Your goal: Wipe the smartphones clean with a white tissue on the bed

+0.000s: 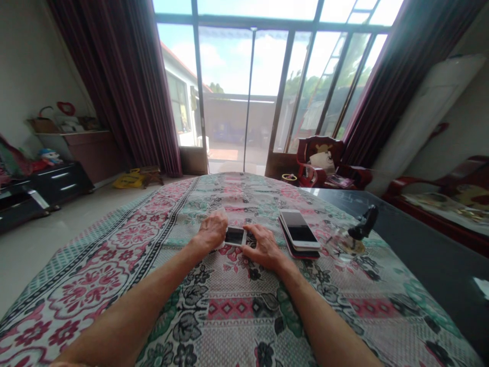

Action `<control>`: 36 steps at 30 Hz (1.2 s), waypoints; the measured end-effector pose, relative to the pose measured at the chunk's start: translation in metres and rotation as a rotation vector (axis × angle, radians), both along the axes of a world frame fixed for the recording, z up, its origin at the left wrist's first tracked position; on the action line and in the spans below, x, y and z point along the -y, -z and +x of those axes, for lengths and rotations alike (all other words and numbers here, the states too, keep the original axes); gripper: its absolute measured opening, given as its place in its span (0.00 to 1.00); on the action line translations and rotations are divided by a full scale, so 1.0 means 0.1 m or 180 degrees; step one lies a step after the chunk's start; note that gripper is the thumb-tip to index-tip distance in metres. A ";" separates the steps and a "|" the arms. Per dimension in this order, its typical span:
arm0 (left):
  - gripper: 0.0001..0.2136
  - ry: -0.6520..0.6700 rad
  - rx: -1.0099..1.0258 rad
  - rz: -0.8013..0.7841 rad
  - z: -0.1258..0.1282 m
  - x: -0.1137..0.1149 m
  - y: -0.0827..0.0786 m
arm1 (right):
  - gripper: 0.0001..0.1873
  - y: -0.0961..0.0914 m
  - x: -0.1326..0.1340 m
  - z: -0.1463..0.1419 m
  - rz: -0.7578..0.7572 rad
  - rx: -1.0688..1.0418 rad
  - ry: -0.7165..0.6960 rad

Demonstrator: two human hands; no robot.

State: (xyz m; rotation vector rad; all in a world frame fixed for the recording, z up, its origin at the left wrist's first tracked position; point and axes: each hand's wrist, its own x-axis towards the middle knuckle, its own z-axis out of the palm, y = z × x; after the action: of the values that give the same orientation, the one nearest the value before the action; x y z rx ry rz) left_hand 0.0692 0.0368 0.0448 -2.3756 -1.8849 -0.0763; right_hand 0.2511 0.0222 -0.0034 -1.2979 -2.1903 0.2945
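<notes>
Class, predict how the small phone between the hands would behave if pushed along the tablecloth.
The phone is probably stiff, given its slab-like body; its flat shape makes rolling unlikely, and its glossy face may be fragile.

I could pass my left hand point(212, 229) outward over the flat tablecloth point(122, 234), but the stacked phones point(300, 230) stand in the way just right of my right hand point(264, 245)

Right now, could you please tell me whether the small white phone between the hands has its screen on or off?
Apparently off: the small white phone is face up, its screen dark, nothing visibly lit.
</notes>
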 end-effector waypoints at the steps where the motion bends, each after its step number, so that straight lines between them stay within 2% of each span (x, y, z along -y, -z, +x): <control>1: 0.13 0.0067 0.0007 0.0006 0.04 0.02 0.00 | 0.27 0.00 0.00 0.00 0.0004 0.0003 -0.0008; 6: 0.13 0.0377 -0.0053 0.0022 0.20 0.12 0.00 | 0.24 0.01 -0.01 0.00 0.0051 -0.0009 -0.0060; 12: 0.11 0.0664 -0.0082 0.0163 0.24 0.14 0.07 | 0.25 0.04 -0.03 0.00 0.0095 0.0024 -0.0056; 36: 0.11 0.0751 0.0212 0.0338 0.17 0.07 0.16 | 0.25 -0.03 0.03 -0.01 0.0033 -0.0027 -0.0032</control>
State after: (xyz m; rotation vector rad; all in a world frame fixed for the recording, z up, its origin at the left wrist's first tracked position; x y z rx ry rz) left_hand 0.0863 0.0297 0.0284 -2.5383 -1.5736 -0.2708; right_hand 0.2498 0.0189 -0.0005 -1.2780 -2.1890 0.2918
